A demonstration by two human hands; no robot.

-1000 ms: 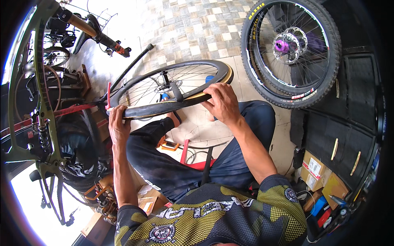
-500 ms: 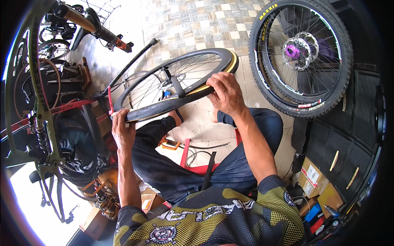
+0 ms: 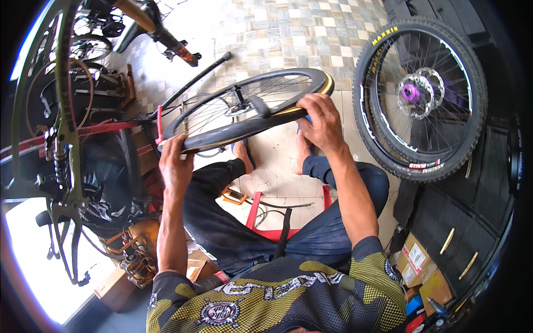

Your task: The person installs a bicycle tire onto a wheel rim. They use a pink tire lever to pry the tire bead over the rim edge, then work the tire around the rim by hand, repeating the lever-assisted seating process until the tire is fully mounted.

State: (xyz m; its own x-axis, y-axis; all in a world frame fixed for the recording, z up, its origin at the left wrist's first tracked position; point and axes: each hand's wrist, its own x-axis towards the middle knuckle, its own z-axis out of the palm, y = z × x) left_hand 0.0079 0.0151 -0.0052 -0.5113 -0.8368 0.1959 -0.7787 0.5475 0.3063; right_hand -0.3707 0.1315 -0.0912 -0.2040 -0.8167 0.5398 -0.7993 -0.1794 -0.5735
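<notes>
A spoked bicycle wheel (image 3: 222, 136) with a black rim and a tan-edged black tyre is held tilted in front of me, above my feet. My left hand (image 3: 176, 164) is closed on its near left edge, thumb and fingers around the tyre. My right hand (image 3: 322, 122) grips the near right edge, its fingers curled over the tyre where a tan strip shows along the rim. Between the hands, a short black padded piece (image 3: 259, 105) stands across the rim. A thin red stick (image 3: 160, 123) rises by the wheel's left end.
Two knobby-tyred wheels (image 3: 361, 111) with a purple hub lean at the right. A green bike frame (image 3: 69, 150) hangs at the left. A red stand (image 3: 254, 211) and an orange pedal-like piece (image 3: 234, 195) lie between my legs. Cardboard boxes (image 3: 413, 255) sit at the lower right.
The whole view has shifted slightly. The wheel is tilted a little flatter to the eye, and more of my feet shows beneath it. Both hands keep their grip.
</notes>
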